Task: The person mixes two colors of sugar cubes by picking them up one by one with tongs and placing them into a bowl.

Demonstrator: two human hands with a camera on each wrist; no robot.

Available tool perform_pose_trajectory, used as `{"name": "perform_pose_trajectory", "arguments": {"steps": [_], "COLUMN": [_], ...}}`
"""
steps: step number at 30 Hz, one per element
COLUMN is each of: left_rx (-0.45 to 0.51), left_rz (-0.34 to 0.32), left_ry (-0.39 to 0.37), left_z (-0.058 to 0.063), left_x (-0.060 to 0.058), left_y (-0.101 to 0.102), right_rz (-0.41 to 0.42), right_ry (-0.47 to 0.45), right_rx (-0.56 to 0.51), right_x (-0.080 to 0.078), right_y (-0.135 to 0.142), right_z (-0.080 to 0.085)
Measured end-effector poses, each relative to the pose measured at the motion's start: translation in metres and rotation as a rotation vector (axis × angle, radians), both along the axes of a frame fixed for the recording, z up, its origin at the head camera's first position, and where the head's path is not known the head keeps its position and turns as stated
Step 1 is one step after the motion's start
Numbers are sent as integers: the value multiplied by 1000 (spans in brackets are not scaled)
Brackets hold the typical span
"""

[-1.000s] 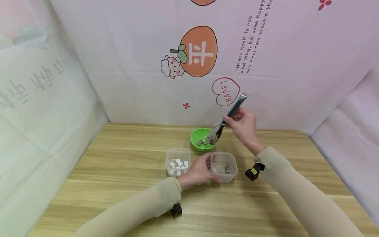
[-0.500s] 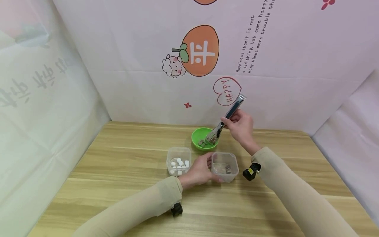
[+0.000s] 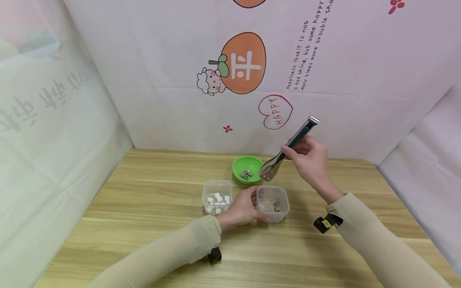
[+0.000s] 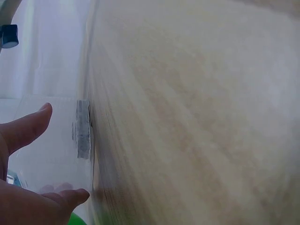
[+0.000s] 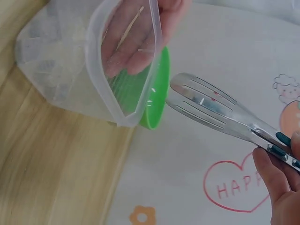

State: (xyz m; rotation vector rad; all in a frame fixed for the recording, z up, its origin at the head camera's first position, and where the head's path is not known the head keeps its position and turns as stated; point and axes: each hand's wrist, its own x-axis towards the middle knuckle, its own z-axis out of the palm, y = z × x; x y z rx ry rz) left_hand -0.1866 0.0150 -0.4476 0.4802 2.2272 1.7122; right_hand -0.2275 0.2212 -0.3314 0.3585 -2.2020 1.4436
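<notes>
Head view: we record the right hand [image 3: 311,160] pinching the metal tongs [image 3: 298,138] between thumb and fingers, handle slanting up and away from the slotted ends. Those ends sit above the desk [image 3: 155,192], beside the right rim of the green bowl [image 3: 248,161]; from the right wrist we see them slightly apart. Left hand [image 3: 243,208] grips the near clear container [image 3: 276,218] from its left side, fingers round the far corner, thumb at the near one. Inside, we note dark gray pieces [image 3: 277,206] toward the right. Bowl lies beyond the left hand and left of the right hand, with a small cluster of gray cubes [image 3: 246,175] at its bottom. Second clear container [image 3: 217,185], just left of the left hand, holds white cubes [image 3: 218,198].
</notes>
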Motion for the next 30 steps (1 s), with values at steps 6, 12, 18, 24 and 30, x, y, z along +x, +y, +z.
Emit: {"name": "perform_pose_trajectory", "arguments": {"steps": [6, 12, 18, 24, 30], "left_rx": [-1, -8, -22, -31, -34], "left_rz": [-6, -2, 4, 13, 16], "left_ry": [3, 6, 2, -4, -4], "left_z": [-1, -1, 0, 1, 0], "left_x": [0, 0, 0, 1, 1], "left_y": [0, 0, 0, 0, 0], "right_rz": [37, 71, 128, 193, 213], "right_ry": [68, 78, 93, 79, 47], "right_rx": [54, 141, 201, 274, 286], "right_x": [21, 37, 42, 43, 44], "right_y": [11, 18, 17, 14, 14], "right_z": [9, 5, -13, -26, -32]}}
